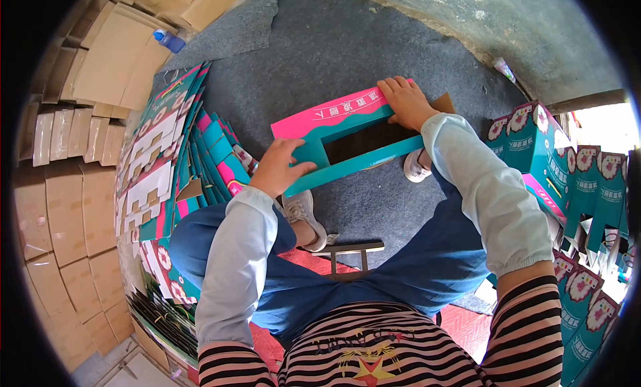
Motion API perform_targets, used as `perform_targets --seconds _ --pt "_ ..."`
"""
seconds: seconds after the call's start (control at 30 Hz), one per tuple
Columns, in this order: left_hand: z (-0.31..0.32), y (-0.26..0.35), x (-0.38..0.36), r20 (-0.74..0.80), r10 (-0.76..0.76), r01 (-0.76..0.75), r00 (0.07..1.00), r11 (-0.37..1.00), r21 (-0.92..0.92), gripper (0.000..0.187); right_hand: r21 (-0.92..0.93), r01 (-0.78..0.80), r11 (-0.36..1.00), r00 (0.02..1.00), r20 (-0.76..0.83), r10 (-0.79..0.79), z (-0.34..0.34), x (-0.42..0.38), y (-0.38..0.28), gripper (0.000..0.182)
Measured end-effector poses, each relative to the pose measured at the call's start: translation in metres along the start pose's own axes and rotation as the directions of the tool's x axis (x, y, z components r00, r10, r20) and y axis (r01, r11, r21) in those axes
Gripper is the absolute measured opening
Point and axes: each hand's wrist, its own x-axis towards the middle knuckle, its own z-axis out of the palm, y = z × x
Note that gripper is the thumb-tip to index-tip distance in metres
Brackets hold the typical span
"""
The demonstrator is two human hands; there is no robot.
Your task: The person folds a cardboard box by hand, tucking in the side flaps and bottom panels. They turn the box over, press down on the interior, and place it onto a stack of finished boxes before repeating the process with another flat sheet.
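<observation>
A pink and teal printed cardboard box (347, 112) lies across the space above my knees, with a long dark opening facing up. At its left end my left hand (279, 168) holds the teal edge, thumb and fingers bent around it. Over the right end, my right hand (406, 104) grips the pink top edge, its fingers on the outer face. A brown cardboard flap (443, 104) sticks out just beyond the right wrist. The inside of the box is too dark to make out.
Flat printed cartons (160, 153) are stacked at the left, near brown boxes (67, 213) and a blue bottle (169, 41). Folded teal boxes (534, 140) stand at the right. A wall (534, 27) rises behind; a small stool (347, 250) sits between the legs.
</observation>
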Motion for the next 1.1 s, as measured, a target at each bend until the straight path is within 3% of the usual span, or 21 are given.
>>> perform_targets --seconds 0.17,0.23,0.37,0.57,0.87,0.97,1.07,1.1 --pt "-0.004 -0.018 0.009 -0.026 0.022 -0.015 0.999 0.969 0.246 0.044 0.009 0.008 1.000 1.000 0.017 -0.008 -0.004 0.002 -0.001 0.083" --pt "0.002 -0.018 0.010 -0.087 -0.002 0.025 0.996 0.964 0.264 0.043 0.005 0.008 1.000 1.000 0.013 -0.008 -0.002 0.003 0.000 0.083" --pt "0.013 -0.025 0.015 -0.219 -0.150 0.200 0.964 0.953 0.228 0.044 0.002 0.010 1.000 0.999 0.034 -0.010 -0.002 0.004 0.000 0.083" --pt "0.021 -0.038 0.018 -0.258 -0.046 0.117 0.965 0.956 0.268 0.042 -0.004 0.016 1.000 1.000 0.017 -0.016 -0.002 0.004 0.000 0.083" --pt "0.022 -0.031 0.018 -0.276 -0.099 0.162 0.956 0.963 0.216 0.039 0.023 0.048 0.999 0.997 0.054 -0.049 -0.012 0.002 0.002 0.094" --pt "0.022 -0.033 0.019 -0.287 -0.073 0.142 0.955 0.963 0.227 0.039 0.118 0.053 0.992 0.979 0.192 -0.075 -0.040 -0.002 0.007 0.084" --pt "0.025 -0.039 0.020 -0.295 -0.048 0.130 0.954 0.956 0.264 0.038 -0.057 -0.037 0.998 0.987 0.154 0.045 -0.074 -0.013 0.016 0.066" --pt "0.024 -0.035 0.021 -0.305 -0.044 0.128 0.951 0.956 0.264 0.038 -0.059 -0.137 0.989 0.985 0.100 0.143 -0.079 -0.019 0.022 0.059"
